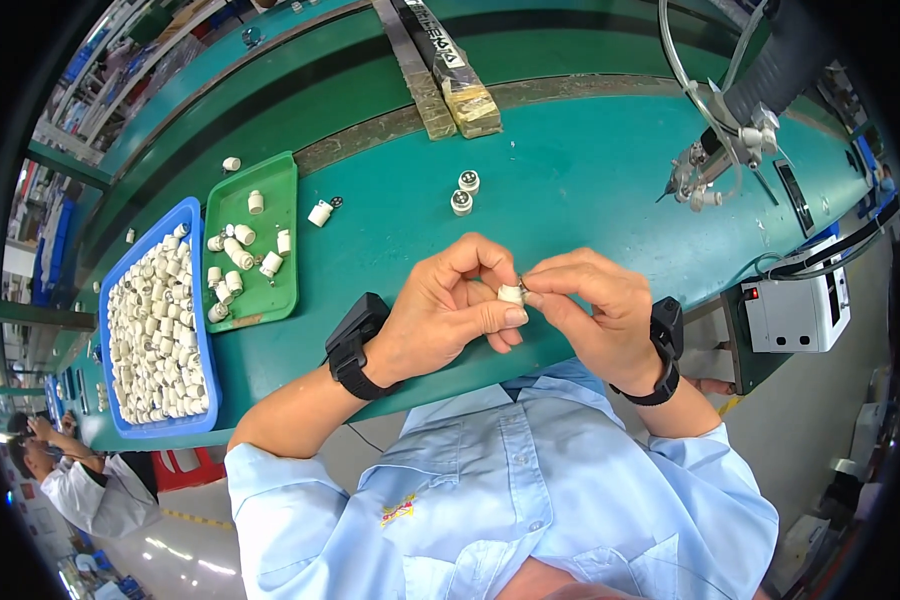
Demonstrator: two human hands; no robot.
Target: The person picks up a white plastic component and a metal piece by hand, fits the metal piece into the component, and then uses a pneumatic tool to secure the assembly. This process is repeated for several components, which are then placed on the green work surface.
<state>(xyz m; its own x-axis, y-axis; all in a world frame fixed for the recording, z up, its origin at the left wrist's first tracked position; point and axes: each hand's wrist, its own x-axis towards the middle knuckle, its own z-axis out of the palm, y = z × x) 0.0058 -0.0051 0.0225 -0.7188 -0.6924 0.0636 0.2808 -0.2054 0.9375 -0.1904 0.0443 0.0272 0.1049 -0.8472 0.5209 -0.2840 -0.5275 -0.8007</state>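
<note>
Mid-frame, left fingers (pixel 487 317) grip a smooth, stubby white cylinder (pixel 511 295), long axis roughly sideways; right fingers (pixel 570 284) pinch its right end.

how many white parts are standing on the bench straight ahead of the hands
2: the farther white part and the nearer white part, close together beyond the left hand, dark-patterned ends up. The hands could hide others.
</note>
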